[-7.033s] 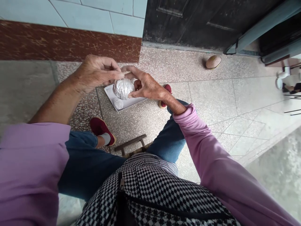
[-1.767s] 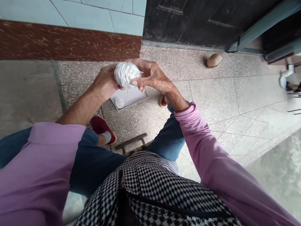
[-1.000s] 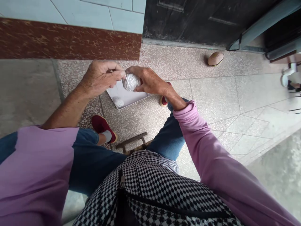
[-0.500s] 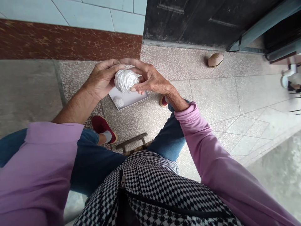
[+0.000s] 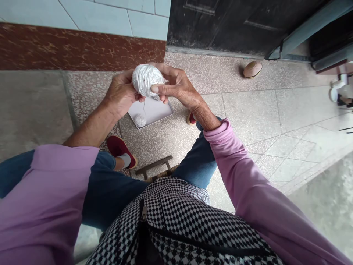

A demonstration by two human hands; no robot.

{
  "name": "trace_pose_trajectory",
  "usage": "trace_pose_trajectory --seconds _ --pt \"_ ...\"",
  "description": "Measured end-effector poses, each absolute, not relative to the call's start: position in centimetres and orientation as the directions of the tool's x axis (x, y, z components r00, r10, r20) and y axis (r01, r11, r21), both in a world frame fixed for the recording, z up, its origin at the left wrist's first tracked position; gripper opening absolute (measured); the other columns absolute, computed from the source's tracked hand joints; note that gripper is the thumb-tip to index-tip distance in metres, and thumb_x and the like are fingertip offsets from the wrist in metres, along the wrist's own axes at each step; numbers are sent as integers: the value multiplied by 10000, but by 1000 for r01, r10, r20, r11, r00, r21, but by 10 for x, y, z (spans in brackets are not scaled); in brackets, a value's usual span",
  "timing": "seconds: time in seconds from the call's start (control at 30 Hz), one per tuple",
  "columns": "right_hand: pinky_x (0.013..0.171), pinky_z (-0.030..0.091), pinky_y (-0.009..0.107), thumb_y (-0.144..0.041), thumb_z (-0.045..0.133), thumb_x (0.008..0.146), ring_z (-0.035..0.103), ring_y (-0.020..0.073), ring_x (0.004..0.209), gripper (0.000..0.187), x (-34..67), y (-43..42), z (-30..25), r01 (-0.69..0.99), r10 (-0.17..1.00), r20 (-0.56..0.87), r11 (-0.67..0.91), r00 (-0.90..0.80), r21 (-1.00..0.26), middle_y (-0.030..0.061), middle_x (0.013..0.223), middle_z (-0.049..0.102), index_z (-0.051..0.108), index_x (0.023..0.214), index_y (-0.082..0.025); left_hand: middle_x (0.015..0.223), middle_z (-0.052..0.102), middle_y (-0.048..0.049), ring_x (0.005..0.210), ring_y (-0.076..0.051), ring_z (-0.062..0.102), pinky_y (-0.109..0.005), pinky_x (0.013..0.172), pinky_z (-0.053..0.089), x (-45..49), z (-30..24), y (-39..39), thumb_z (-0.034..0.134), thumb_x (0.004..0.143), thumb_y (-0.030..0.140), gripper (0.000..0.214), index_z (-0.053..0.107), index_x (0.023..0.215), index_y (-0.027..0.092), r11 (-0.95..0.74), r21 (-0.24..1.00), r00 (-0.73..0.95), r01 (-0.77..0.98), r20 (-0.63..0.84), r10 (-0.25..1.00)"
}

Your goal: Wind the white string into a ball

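A large ball of shiny white yarn (image 5: 146,80) is held up between both hands, above the floor. My left hand (image 5: 120,92) cups it from the left, its far fingers partly hidden behind the ball. My right hand (image 5: 176,86) grips it from the right, thumb pressed on the near side and fingers curled behind. Beneath the hands lies a shallow white tray or box lid (image 5: 156,113). In its near left corner rests a smaller white yarn ball (image 5: 140,120), from which a thin strand runs up toward the hands.
Red shoes (image 5: 121,151) stand on the speckled floor either side of the tray. A wooden stool (image 5: 154,165) shows between the legs. A rounded tan object (image 5: 252,69) lies by the dark door (image 5: 220,29). A tiled wall (image 5: 104,18) rises ahead.
The large yarn ball has moved slightly up and away and turned in the hands. The left fingers have shifted lower around it. The strand from the small ball now shows.
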State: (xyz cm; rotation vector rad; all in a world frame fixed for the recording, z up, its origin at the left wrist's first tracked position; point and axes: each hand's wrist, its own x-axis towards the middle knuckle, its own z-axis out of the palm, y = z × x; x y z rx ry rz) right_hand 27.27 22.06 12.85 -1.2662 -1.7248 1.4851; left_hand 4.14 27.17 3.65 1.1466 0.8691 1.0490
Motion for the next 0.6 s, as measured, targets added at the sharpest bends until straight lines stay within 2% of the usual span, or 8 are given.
trace_pose_trajectory --seconds 0.1,0.2,0.33,0.43,0.53,0.6 --pt "876 689 469 -1039 910 890 794 352 1276 1356 269 220 135 352 914 -184 -50 -361 -935 92 1392 847 583 1954 -266 747 722 -14 615 -147 545 -317 565 480 45 38 263 1147 730 465 476 765 899 237 87 982 271 -169 -39 962" --pt "883 708 482 -1082 877 860 785 364 1295 1386 270 223 139 379 936 -183 -58 -301 -923 87 1457 829 570 1969 -309 789 742 -51 692 -187 601 -383 673 549 46 46 252 1134 750 514 481 768 890 237 10 993 337 -119 31 941" --pt "925 717 583 -1020 834 800 794 440 1341 1427 274 232 133 392 924 -173 -27 -342 -920 100 1587 809 503 2043 -404 871 728 -77 793 -236 677 -426 770 570 46 61 242 1062 884 747 592 773 948 235 25 988 438 -150 44 898" --pt "887 694 625 -1018 816 738 788 489 1348 1502 274 236 127 370 901 -177 -20 -396 -929 119 1536 823 430 2081 -466 892 713 -71 811 -227 679 -396 764 569 46 68 241 1094 883 878 735 785 1026 227 80 977 433 -200 15 901" --pt "975 733 572 -1055 812 811 795 417 1280 1523 270 232 127 323 914 -173 -48 -368 -945 98 1559 813 357 2091 -365 935 762 -102 819 -224 683 -359 711 553 46 70 242 1121 859 922 783 836 1037 214 115 965 450 -236 4 893" --pt "1027 749 553 -1082 801 807 788 401 1290 1553 268 230 131 344 927 -169 -47 -334 -938 86 1661 776 319 2099 -368 974 803 -127 803 -224 684 -341 646 517 45 69 243 1098 877 940 773 853 1008 218 125 961 466 -245 3 885"
